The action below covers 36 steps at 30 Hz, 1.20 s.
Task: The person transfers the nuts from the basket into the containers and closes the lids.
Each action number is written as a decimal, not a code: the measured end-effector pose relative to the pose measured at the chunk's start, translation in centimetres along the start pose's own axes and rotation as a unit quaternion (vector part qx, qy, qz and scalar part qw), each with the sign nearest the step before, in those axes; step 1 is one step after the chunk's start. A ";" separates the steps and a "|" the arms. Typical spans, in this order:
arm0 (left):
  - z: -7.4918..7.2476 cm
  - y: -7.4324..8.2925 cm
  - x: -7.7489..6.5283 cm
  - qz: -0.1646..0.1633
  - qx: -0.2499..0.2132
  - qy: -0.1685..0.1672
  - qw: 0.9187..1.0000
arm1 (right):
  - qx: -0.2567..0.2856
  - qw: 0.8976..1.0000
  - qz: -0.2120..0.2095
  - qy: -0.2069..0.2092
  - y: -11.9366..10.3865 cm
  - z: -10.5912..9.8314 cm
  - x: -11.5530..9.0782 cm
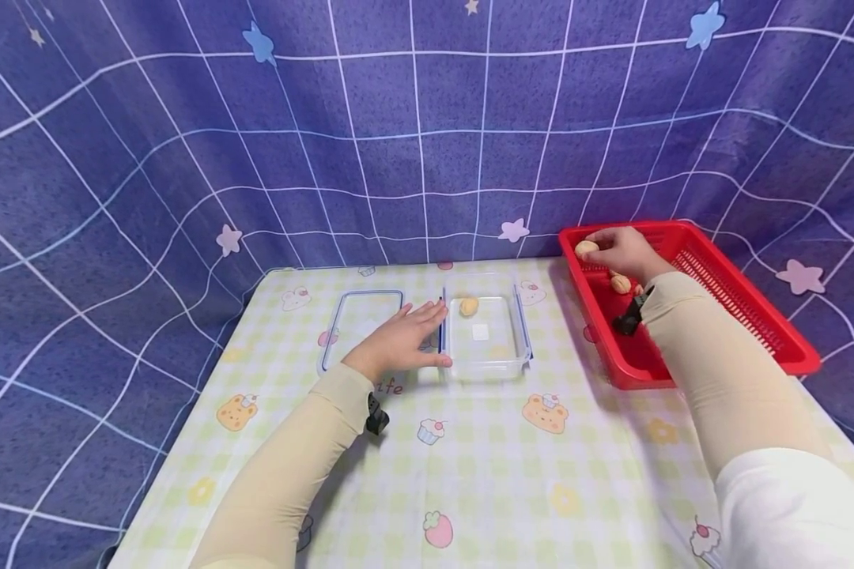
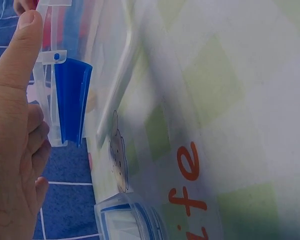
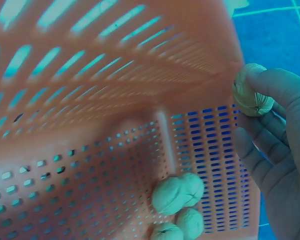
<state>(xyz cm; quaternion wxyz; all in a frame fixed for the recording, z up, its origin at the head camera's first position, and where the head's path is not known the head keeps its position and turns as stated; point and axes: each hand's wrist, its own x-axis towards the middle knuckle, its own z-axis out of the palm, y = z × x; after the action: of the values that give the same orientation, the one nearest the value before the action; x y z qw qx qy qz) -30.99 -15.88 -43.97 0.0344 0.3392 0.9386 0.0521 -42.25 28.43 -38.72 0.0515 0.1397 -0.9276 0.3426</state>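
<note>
My right hand pinches a walnut between thumb and fingers, above the left rim of a red plastic basket. Inside the basket lie several more walnuts, gathered near one end in the right wrist view. A clear rectangular food box with blue side clips stands lidless at mid-table. One walnut sits in its back left part. With fingers extended, my left hand rests against the box's left side; its thumb lies at the rim in the left wrist view, beside a hanging blue clip.
The clear lid with a blue seal lies left of the box, partly behind my left hand. A checked cloth with cartoon prints covers the table. Behind the table hangs a blue grid-patterned curtain.
</note>
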 end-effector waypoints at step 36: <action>-1.1 0.8 -0.1 -0.009 0.014 -0.023 1.000 | 0.065 0.997 -0.021 0.027 -6.3 1.6 0.9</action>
<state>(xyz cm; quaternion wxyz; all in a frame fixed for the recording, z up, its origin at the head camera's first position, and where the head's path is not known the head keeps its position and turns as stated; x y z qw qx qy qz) -30.49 -15.42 -42.73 0.0517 0.3326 0.9411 0.0309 -41.28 22.58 -35.89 0.0748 0.1525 -0.8985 0.4049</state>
